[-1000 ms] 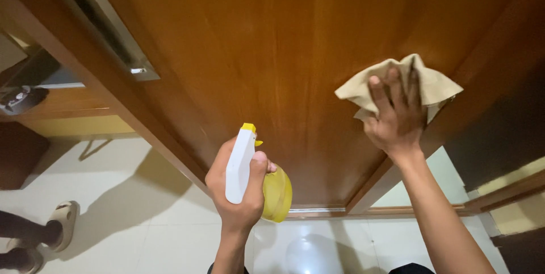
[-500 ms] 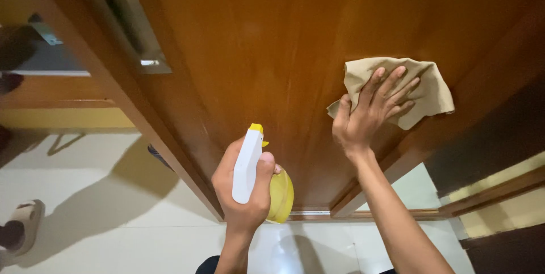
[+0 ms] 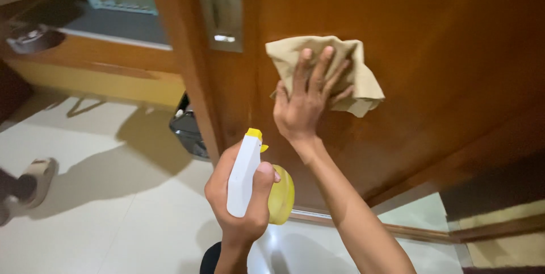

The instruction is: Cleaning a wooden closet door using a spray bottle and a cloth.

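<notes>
From my remote seat, at nine o'clock a pale slipper (image 3: 40, 175) sits on the glossy cream floor tiles (image 3: 113, 223), and a dark bin (image 3: 190, 129) stands just beside the door's edge. Below centre, at six o'clock, my left hand (image 3: 241, 209) has its grip clamped around the white-and-yellow plastic spray bottle (image 3: 252, 180). Its long axis runs upright, tilted slightly toward one o'clock, with the yellow nozzle tip pointing at the varnished brown wooden door (image 3: 426, 53). The thumb lies over the body, so I judge a careless squeeze could wet the panel or my right wrist. Above it, my right hand (image 3: 306, 104) presses flat, fingers spread apart, on the crumpled beige cloth (image 3: 326, 67) against the door. Only palm pressure pins it, so the cloth could slide or drop.
</notes>
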